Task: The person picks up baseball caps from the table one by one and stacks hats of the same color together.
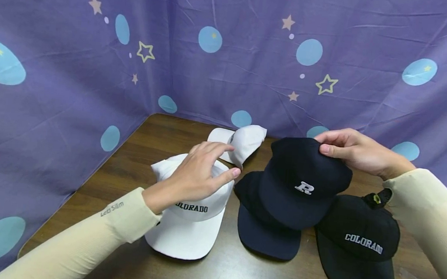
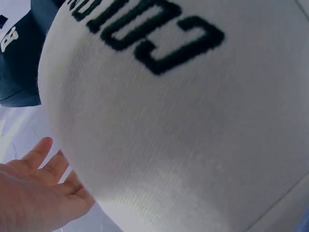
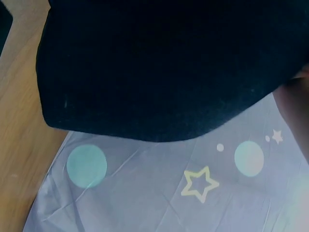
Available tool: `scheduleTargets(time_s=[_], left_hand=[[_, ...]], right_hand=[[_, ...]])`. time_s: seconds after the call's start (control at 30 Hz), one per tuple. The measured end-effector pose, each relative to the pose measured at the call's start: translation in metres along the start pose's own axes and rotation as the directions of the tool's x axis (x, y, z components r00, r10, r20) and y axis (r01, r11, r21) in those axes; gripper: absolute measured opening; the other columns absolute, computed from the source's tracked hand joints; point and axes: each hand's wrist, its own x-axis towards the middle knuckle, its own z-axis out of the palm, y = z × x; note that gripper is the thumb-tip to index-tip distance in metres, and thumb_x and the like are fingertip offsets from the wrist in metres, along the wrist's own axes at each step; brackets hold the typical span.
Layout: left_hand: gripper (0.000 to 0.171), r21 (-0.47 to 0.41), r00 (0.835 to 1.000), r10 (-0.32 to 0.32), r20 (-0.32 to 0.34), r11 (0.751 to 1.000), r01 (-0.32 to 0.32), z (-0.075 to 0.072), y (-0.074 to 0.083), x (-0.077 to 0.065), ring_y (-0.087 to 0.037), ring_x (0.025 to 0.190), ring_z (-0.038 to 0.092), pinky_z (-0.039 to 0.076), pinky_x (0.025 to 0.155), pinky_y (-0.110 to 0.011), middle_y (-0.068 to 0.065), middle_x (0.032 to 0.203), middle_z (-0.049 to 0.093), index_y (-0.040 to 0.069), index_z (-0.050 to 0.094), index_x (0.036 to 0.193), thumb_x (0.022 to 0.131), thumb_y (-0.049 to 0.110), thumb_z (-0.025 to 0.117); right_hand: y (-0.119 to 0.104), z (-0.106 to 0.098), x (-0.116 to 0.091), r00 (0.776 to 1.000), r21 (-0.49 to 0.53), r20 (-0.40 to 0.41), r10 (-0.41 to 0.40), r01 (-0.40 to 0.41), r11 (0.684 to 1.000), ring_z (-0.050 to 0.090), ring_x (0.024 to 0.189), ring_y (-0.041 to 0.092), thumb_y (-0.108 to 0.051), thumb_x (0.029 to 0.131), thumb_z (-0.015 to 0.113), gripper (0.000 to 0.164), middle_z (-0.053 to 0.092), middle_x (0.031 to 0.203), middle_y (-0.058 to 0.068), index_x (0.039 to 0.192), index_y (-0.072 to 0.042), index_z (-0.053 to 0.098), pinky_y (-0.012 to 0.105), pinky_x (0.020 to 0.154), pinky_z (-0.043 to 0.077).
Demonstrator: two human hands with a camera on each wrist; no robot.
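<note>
My right hand [image 1: 352,149] pinches a navy cap with a white R [image 1: 303,172] by the top of its crown, thumb on the near side. The held cap is tilted, its brim overlapping a second navy cap [image 1: 268,243] below it. In the right wrist view the dark cap [image 3: 164,72] fills the upper part and hides most of the hand. Over a white cap lettered COLORADO [image 1: 188,237], my left hand [image 1: 199,175] hovers with fingers spread and relaxed, holding nothing. That white cap [image 2: 183,135] fills most of the left wrist view.
A black COLORADO cap [image 1: 361,238] lies at the right, under my right forearm. Farther back, another white cap [image 1: 247,141] rests on its side. The wooden table [image 1: 136,146] meets a purple patterned cloth [image 1: 229,70] behind and at the left.
</note>
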Motion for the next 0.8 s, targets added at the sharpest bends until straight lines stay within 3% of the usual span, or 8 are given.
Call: scheduleTargets(time_s=[0.5,0.67,0.8], left_hand=[[0.059,0.0,1.0,0.004,-0.007,1.0,-0.004,0.001,0.0,0.0,-0.027,0.136,0.048,0.03,0.116,-0.051,-0.006,0.142,0.059,0.009,0.058,0.141,0.098,0.05,0.058],[0.059,0.001,1.0,0.001,-0.006,1.0,-0.001,0.002,0.0,0.001,-0.028,0.137,0.047,0.03,0.116,-0.051,-0.006,0.142,0.059,0.008,0.058,0.141,0.098,0.05,0.058],[0.06,0.0,1.0,0.001,-0.002,1.0,-0.001,0.003,0.0,0.0,-0.029,0.137,0.047,0.03,0.116,-0.052,-0.007,0.142,0.059,0.008,0.058,0.141,0.098,0.049,0.059]], right_hand=[[0.011,0.02,0.031,0.992,-0.132,0.038,0.122,-0.116,0.984,0.072,0.091,0.025,-0.013,0.108,0.053,0.027,0.071,0.111,0.017,0.13,-0.002,0.065,0.042,0.08,0.06],[0.02,0.027,0.043,0.985,-0.204,0.103,0.135,-0.112,0.973,0.071,0.087,0.024,-0.015,0.108,0.053,0.026,0.072,0.109,0.016,0.128,-0.008,0.068,0.04,0.077,0.06],[0.027,0.032,0.048,0.988,-0.276,0.077,0.131,-0.105,0.955,0.069,0.088,0.022,-0.016,0.107,0.055,0.025,0.071,0.11,0.013,0.127,-0.009,0.069,0.035,0.076,0.059]])
